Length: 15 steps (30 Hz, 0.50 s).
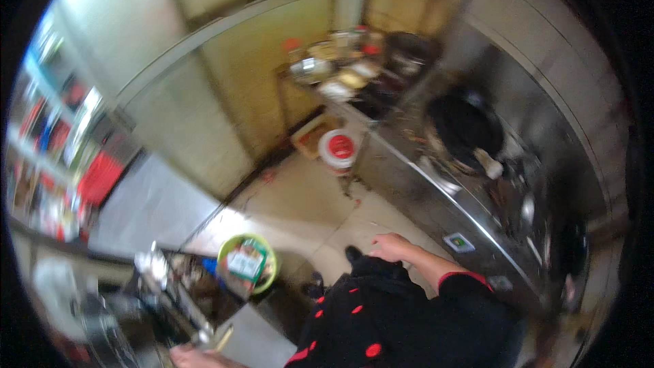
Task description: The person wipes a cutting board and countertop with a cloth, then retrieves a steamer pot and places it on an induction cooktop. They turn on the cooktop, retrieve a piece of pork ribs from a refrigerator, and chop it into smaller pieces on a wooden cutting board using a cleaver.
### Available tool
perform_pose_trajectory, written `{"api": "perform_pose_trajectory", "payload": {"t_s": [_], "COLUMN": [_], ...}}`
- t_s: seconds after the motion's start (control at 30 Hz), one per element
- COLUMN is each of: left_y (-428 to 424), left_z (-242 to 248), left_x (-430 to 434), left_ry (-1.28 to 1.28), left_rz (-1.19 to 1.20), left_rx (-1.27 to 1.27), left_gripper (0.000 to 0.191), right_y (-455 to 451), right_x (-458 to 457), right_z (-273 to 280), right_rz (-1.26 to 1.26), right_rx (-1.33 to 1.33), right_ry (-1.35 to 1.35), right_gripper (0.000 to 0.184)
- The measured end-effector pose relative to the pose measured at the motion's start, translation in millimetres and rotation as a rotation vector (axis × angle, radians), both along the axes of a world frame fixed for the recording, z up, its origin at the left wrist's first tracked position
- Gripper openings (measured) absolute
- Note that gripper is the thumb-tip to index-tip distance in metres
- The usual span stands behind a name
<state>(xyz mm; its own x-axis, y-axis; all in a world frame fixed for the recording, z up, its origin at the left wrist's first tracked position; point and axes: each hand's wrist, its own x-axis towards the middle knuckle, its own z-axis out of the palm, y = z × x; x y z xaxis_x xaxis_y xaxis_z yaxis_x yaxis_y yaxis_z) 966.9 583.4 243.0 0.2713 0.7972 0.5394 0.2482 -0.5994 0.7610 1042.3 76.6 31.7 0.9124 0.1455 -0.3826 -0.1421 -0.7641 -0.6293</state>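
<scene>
My right hand (391, 247) hangs in front of my dark apron (380, 271), over the tiled floor. It looks empty, its fingers loosely spread. At the lower left picture edge, part of my left hand (191, 357) shows near the metal-edged counter (179, 301). Close to it are a bright metal object (205, 335) and a thin pale handle-like piece (225, 337). Blur and the frame edge hide whether that hand grips anything.
A steel stove counter (403, 158) runs along the right, bearing a black wok (465, 125). Jars and bowls crowd the far-corner table (347, 105). A white bucket with a red-marked lid (340, 148) stands on the floor. Left are a green bin (274, 266) and loaded shelves (38, 156).
</scene>
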Motion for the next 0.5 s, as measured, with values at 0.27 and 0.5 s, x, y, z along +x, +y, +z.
{"api": "perform_pose_trajectory", "payload": {"t_s": [0.27, 0.5], "left_y": [-588, -1022], "left_z": [-107, -141], "left_x": [25, 29], "left_ry": [0.755, 1.528], "left_rz": [-1.540, -2.018], "left_rx": [-1.238, -1.405], "left_gripper": [0.034, 0.062], "right_y": [-380, -677], "right_x": [-156, -218], "right_z": [-85, -92], "right_rz": [-0.574, -1.512], "right_rx": [0.418, 1.344], "right_ry": [0.048, -0.181], "right_gripper": [0.037, 0.054]}}
